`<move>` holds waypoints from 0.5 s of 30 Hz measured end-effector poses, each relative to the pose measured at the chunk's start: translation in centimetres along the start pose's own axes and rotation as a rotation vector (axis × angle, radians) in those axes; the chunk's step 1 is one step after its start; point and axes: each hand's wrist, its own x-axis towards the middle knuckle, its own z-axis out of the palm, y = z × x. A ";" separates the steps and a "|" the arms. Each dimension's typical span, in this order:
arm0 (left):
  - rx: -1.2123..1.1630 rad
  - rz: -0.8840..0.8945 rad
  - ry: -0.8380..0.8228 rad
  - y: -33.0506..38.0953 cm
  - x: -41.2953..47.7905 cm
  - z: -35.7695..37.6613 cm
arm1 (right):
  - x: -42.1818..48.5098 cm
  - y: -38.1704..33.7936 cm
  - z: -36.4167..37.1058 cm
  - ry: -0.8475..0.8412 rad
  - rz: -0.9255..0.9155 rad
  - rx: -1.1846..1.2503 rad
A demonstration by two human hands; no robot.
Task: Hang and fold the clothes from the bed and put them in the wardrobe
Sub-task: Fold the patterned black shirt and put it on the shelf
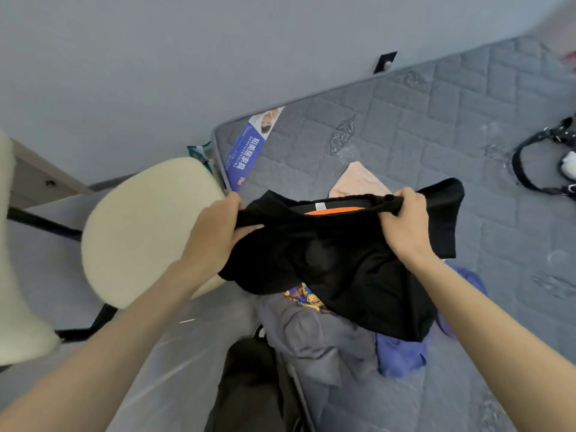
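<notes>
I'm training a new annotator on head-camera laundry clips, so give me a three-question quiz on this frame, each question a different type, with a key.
1. True or false: the left hand and the right hand both grip the black shirt.
2. Which colour is the garment lying on the mattress just beyond the black shirt? A peach; B green; C red.
3. Fill in: the cream chair stands on the person's ____ side.

Key: 1 true; 2 A; 3 left.
</notes>
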 end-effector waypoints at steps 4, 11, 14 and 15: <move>0.166 0.017 0.102 0.3 0.5 -4.1 | 0.2 -4.3 -1.9 -0.006 -0.039 0.210; 0.166 -0.027 0.379 0.8 9.8 -15.1 | 6.8 -17.2 -1.4 0.105 -0.168 0.430; 0.173 0.018 0.465 1.7 14.8 -20.7 | 11.1 -23.3 -2.1 0.179 -0.244 0.477; 0.182 0.052 0.493 2.2 16.3 -22.6 | 12.5 -25.3 -2.6 0.202 -0.264 0.503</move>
